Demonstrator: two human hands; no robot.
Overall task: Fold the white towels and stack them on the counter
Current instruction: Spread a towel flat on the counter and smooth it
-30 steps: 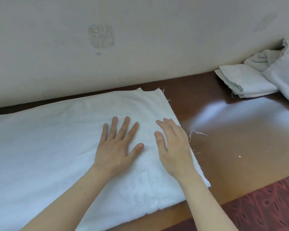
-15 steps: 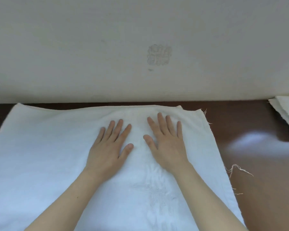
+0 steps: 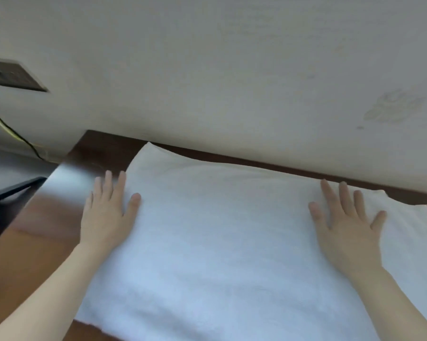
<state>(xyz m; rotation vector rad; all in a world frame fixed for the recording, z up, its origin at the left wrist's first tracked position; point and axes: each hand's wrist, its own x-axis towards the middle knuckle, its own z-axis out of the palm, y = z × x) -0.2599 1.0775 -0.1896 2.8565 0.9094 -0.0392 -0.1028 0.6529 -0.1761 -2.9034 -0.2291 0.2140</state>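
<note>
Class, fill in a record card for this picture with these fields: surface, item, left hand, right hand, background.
surface: brown wooden counter
item: white towel, spread flat on it
left hand: flat, across the towel's left edge, thumb on the cloth
right hand: flat, fingers spread, near the towel's right end
background: pale wall, dark wall plate at left

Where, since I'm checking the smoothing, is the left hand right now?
In the head view, the left hand lies flat on the left, thumb on the white towel's left edge, fingers on the brown counter.
</note>
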